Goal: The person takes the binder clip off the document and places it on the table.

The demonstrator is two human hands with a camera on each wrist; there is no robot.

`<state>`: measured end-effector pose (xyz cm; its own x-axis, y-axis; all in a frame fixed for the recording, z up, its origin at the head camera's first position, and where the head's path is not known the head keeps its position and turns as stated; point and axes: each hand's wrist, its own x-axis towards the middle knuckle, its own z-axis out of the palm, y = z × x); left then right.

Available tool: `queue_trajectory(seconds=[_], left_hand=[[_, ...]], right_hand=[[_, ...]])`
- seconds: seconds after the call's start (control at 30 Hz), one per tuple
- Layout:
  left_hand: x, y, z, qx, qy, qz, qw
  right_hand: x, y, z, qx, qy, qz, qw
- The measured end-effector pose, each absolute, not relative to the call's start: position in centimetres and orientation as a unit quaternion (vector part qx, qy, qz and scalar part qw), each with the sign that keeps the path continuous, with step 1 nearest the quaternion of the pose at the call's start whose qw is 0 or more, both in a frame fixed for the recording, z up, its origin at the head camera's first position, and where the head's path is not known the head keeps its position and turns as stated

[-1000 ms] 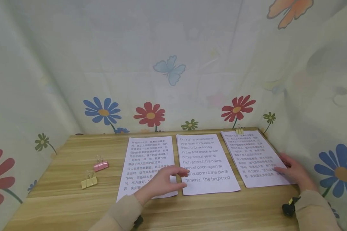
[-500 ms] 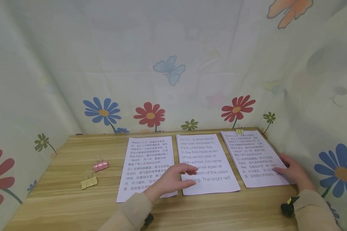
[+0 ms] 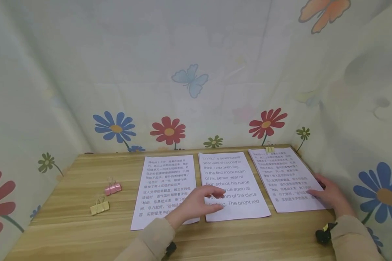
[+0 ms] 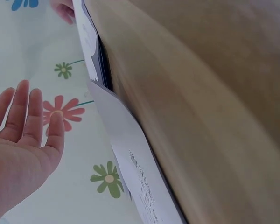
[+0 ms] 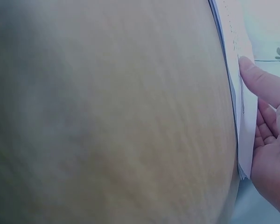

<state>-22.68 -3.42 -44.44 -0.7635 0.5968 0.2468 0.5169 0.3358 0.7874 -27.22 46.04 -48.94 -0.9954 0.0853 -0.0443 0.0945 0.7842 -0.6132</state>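
Three stacks of printed paper lie side by side on a wood-grained surface (image 3: 68, 239), narrow gaps between them apparently keeping each set distinct; the left stack (image 3: 166, 177) and right stack (image 3: 281, 174) carry Chinese text, the middle stack (image 3: 228, 174) large English type, all facing the wearer, likely for easy reading and handling; the left hand (image 3: 196, 203) reaches across the left stack and hovers over the near part of the middle one, thumb and fingers parted, holding nothing; the right hand (image 3: 333, 194) holds the right stack by its outer edge, thumb flat on the top sheet, fingers curled at the side, probably to steady it, though how firmly I cannot tell; a yellow clip (image 3: 269, 149) bites that stack's far edge, seemingly binding its sheets together, while no clip shows on the other two stacks; off to the left, well apart from the hands, a pink clip (image 3: 113, 188) and a loose pale clip (image 3: 99, 207) sit near each other, perhaps set there to keep clear of the paper; behind hangs a flower-printed cloth (image 3: 134, 54).
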Motion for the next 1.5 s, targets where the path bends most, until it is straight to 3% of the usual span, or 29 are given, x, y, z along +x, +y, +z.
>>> queue_trajectory(seconds=[0.4,0.63,0.97,1.5], left_hand=[[-23.5,-2.0,-44.6,0.343,0.814,0.469,0.029],[-23.8,-1.6,-44.7,0.337,0.813,0.474,0.025],[-23.9,-1.5,-44.8,0.334,0.811,0.479,0.028],[-24.2,0.3,-44.2,0.339,0.800,0.494,0.028]], right_hand=[[-27.1,45.8,-48.8,0.031,0.952,-0.305,-0.022],[-27.2,45.6,-48.7,0.074,0.941,-0.331,-0.001],[-28.0,45.0,-49.5,0.191,0.911,-0.361,-0.050],[-28.1,45.3,-46.7,0.200,0.906,-0.373,-0.035]])
